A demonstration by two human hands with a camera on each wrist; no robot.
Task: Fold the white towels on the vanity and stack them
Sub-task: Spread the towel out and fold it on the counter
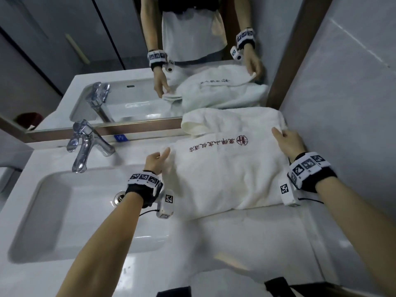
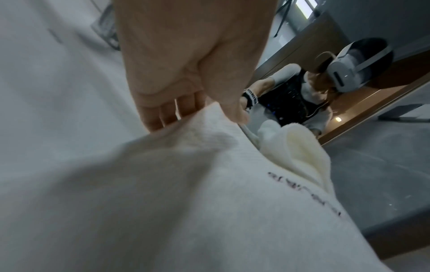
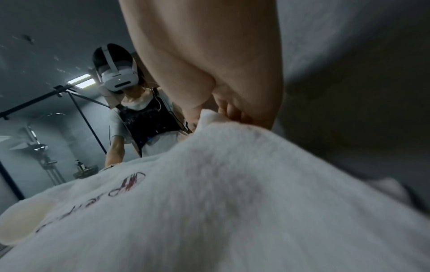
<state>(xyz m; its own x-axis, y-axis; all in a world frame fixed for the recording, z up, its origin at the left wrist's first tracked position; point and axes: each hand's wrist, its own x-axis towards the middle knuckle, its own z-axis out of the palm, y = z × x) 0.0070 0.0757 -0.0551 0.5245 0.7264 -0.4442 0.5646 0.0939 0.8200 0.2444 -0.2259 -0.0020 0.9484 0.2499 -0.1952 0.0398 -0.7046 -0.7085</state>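
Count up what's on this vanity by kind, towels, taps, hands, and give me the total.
White terry towels: 2 (embroidered towel, cream towel behind it)
Chrome faucets: 1
Hands: 2 (left hand, right hand)
Total: 5

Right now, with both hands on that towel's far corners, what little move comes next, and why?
Probably draw both corners toward the near edge, folding the towel in half. The left hand and right hand each pinch a far corner, and it lies spread on the vanity.

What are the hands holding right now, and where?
Both pinch the towel at its far corners: left hand the far-left, right hand the far-right.
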